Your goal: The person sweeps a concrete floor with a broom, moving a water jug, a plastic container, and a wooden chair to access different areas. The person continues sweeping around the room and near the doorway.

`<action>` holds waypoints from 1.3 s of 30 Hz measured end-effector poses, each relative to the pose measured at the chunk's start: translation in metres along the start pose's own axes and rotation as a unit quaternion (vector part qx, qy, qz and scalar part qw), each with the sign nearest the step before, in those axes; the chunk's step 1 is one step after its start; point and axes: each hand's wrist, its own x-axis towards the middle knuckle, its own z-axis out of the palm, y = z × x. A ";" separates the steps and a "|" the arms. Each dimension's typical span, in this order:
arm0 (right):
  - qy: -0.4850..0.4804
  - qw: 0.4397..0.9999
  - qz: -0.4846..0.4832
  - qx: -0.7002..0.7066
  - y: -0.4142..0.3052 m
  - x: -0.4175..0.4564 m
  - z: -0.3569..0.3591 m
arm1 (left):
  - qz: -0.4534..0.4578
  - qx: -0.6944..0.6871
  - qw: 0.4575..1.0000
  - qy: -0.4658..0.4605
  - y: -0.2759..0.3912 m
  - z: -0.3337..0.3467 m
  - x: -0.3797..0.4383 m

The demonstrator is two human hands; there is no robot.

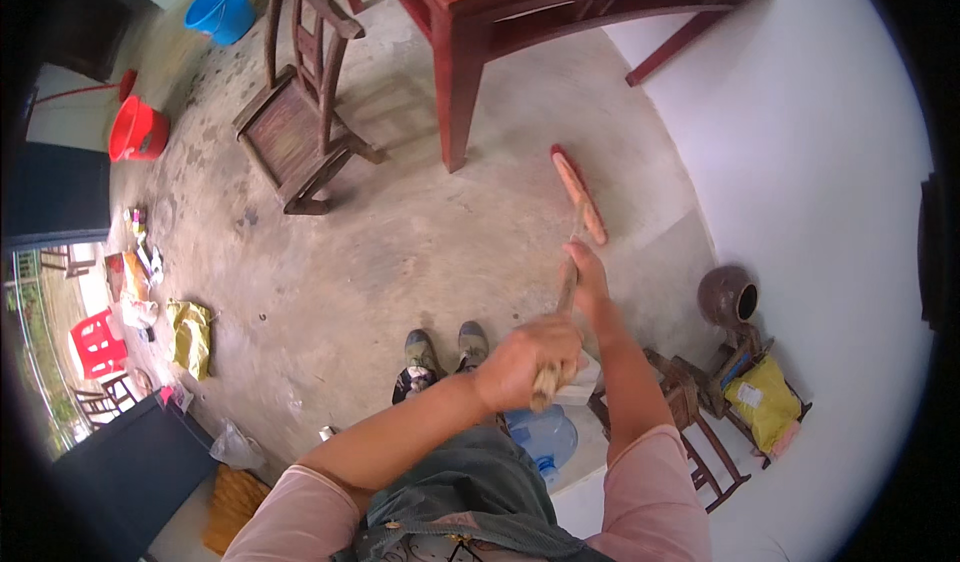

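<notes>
Both of my hands are closed on the long wooden handle of a floor brush. My left hand grips it near its end, close to my body. Farther along the handle is my right hand. The brush head, orange-pink with red bristles, rests on the concrete floor ahead of me, between the front leg of a red table and the white wall. Part of the handle is hidden by my fingers.
A wooden chair stands ahead left, with a blue bucket and a red bucket beyond. Bags lie at left. Along the right wall are a dark clay jar and small wooden chairs. A clear water bottle is near my legs.
</notes>
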 end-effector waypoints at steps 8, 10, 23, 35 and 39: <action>-0.043 0.990 -0.135 -0.005 -0.086 -0.002 0.134 | -0.080 0.084 0.972 0.204 0.033 -0.062 -0.082; -0.177 0.979 -0.085 0.046 -0.142 -0.009 0.131 | -0.101 0.095 0.960 0.242 0.064 -0.076 -0.096; -0.196 0.975 -0.088 0.055 -0.192 -0.021 0.064 | -0.007 0.049 0.987 0.151 0.115 -0.073 -0.107; -0.244 0.947 -0.163 0.129 -0.275 -0.064 0.219 | -0.171 0.140 0.919 0.325 0.123 -0.135 -0.209; -0.284 0.918 -0.174 0.217 -0.326 -0.065 0.227 | -0.190 0.230 0.896 0.329 0.150 -0.135 -0.201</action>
